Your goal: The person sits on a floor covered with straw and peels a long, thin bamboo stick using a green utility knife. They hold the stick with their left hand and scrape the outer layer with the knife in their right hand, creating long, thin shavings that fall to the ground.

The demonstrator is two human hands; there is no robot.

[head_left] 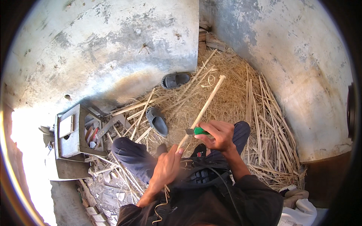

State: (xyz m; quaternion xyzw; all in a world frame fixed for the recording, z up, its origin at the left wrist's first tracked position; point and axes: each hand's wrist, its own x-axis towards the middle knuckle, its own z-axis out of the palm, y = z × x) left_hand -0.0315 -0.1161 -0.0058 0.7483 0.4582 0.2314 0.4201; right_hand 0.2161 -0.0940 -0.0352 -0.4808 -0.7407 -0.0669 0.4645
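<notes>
From my remote post I report as follows: the pale stick (206, 103) slants up and away from the lap, its lower end in the left hand (166, 168), thumb and fingers closed around it; the right hand (218, 134) pinches the green knife (201, 130) between thumb and fingers, the blade laid across the stick just ahead of the left hand; I cannot tell whether the edge bites. Thin shavings (230, 67) cover the floor beyond; split sticks (271, 143) lie heaped to the right; a wooden box (71, 132) stands at left. I judge the step in hand to be paring the stick; the next move calls for a shallow blade angle, a steady left grip and a stroke directed away from the left thumb.
</notes>
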